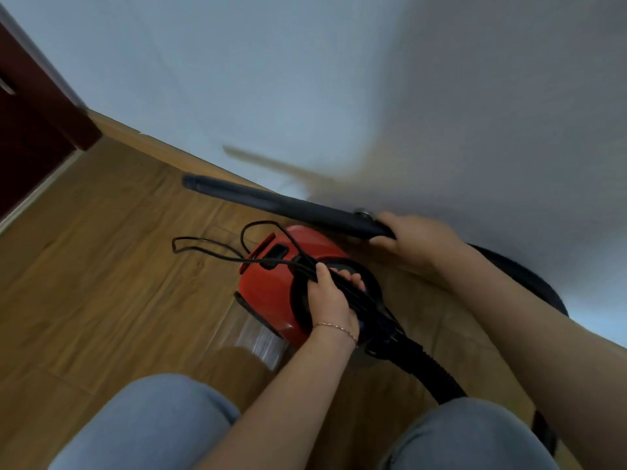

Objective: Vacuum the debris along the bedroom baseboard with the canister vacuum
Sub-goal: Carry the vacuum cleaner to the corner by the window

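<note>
Seemingly along the baseboard: black wand, tip leftward.

Left hand sits low and central, back of the hand up, fingers curled under the vacuum handle and thumb laid over the top. It's a full wrap, with strands of cord caught in the grip. Its bare forearm rises from bottom centre, a thin bracelet at the wrist. Right hand is further out and to the right, knuckles up, fingers closed round the rear end of the wand. That forearm comes in long from the right edge — both arms reach forward, hands apart.
</note>
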Tool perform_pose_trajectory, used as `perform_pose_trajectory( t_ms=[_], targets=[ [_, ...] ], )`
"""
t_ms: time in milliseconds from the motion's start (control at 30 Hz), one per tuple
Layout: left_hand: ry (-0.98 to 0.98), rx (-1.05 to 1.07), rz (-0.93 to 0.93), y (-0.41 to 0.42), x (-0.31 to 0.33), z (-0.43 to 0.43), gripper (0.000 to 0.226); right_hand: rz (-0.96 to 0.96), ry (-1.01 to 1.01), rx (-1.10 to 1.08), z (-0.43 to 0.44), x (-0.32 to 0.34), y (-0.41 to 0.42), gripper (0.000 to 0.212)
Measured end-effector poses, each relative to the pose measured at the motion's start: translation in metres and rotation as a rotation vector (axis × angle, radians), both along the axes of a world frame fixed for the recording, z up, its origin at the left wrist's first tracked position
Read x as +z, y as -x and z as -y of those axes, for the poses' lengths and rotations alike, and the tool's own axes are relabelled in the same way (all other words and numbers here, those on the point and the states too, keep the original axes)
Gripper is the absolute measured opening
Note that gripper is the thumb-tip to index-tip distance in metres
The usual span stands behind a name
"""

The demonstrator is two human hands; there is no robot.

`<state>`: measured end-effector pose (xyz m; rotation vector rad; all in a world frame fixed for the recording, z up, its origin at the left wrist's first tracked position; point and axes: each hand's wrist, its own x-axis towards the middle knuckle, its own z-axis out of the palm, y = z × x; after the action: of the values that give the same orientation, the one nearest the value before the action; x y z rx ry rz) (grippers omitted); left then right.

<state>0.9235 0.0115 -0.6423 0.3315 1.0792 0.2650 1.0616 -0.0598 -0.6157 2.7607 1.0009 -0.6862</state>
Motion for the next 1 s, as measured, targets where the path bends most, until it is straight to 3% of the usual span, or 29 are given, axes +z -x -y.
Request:
perform_pose_trajectory(
  t_ms=[133, 300, 433, 700, 1000],
  targets=[
    [-0.048, -0.004, 0.016, -0.001, 0.025, -0.003, 0.031, 0.050, -0.077, 0.014, 0.007, 0.028, 0.014, 0.042],
    [-0.101, 0.023, 0.006, 0.016, 0.090, -0.021, 0.032, -0.070, -0.161, -0.002, 0.005, 0.081, 0.043, 0.048],
    [-0.176, -0.001, -0.064, 0.038, 0.162, -0.034, 0.028, -0.018, -0.173, 0.013, -0.010, 0.157, 0.069, 0.041],
    [-0.387, -0.039, -0.204, 0.127, 0.347, -0.080, 0.028, -0.253, -0.234, 0.146, -0.050, 0.359, 0.132, 0.027],
    [-0.430, 0.142, -0.254, 0.246, 0.508, -0.131, 0.029, -0.181, -0.315, 0.396, -0.114, 0.509, 0.213, 0.028]
  ],
)
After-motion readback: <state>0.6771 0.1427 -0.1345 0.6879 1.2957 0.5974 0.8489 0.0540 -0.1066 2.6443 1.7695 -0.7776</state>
